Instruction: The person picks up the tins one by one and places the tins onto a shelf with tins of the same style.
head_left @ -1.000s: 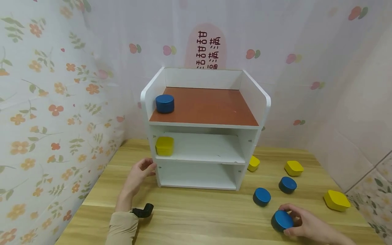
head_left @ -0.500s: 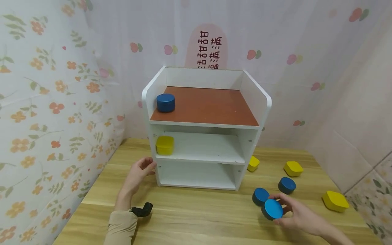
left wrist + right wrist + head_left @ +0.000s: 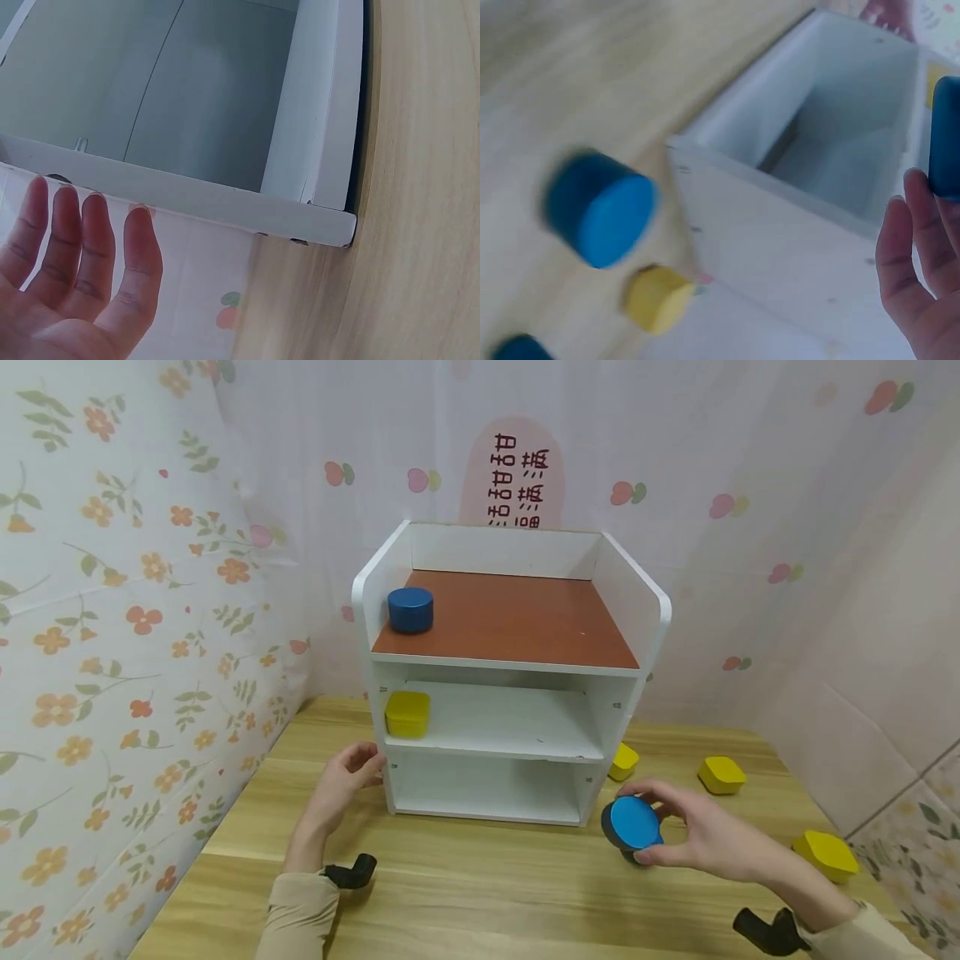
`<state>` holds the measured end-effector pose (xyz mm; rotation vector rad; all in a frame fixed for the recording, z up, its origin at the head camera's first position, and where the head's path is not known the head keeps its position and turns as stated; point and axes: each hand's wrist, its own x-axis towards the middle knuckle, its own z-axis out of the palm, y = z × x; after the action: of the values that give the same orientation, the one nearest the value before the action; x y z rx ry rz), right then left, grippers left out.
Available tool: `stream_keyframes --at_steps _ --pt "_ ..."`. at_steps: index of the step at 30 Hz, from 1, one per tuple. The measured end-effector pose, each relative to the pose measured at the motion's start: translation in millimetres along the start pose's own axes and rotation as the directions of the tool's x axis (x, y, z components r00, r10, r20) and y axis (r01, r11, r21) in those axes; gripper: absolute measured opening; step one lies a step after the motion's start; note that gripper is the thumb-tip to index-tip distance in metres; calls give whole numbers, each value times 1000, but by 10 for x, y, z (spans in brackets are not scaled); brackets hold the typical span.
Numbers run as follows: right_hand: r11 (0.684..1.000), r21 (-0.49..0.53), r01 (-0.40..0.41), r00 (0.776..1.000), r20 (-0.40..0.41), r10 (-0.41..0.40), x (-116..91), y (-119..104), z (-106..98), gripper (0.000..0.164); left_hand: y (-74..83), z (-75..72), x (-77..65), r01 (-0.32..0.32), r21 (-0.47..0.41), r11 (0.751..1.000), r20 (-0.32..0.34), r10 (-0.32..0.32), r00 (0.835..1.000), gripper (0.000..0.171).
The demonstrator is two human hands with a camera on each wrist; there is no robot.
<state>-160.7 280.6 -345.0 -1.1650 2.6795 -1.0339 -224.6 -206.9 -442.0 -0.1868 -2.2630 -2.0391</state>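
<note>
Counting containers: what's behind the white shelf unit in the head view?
A patterned curtain hangs behind the white shelf unit; a yellow container shows partly past its right side. Whatever the unit covers is hidden.

You are at a tabletop set inside a cloth-hung nook; you cannot tell from these views whether it sits in a home or a workplace. Your landmark is the white shelf unit (image 3: pixel 517 618), standing on a wood-grain table (image 3: pixel 465 893). Left of it you have a hanging (image 3: pixel 150 652) with orange flowers and green leaves; behind it, a pale cloth (image 3: pixel 675 427) printed with fruit and a pink patch (image 3: pixel 512 472) of Chinese characters. Well right of it, you see pale sheeting (image 3: pixel 847 652) and, nearer you, a floral piece (image 3: pixel 922 860).
</note>
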Motion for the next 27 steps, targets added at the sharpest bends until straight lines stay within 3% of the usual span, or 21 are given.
stream_keyframes --at_steps 7,14,21,27 --pt "995 -40 90 996 -3 -90 382 -306 -205 59 18 8 -9 4 -4 1000 -4 -4 1000 34" --pt "976 -58 211 977 14 -211 772 -573 -384 60 47 15 -16 7 -17 1000 -11 -8 1000 33" --pt "979 -60 196 981 17 -196 1084 -926 -506 61 30 14 -1 7 -19 1000 -11 -7 1000 33" --pt "967 -79 241 970 -18 -243 1425 -1127 -565 62 21 13 9 2 -9 1000 -15 -3 1000 33"
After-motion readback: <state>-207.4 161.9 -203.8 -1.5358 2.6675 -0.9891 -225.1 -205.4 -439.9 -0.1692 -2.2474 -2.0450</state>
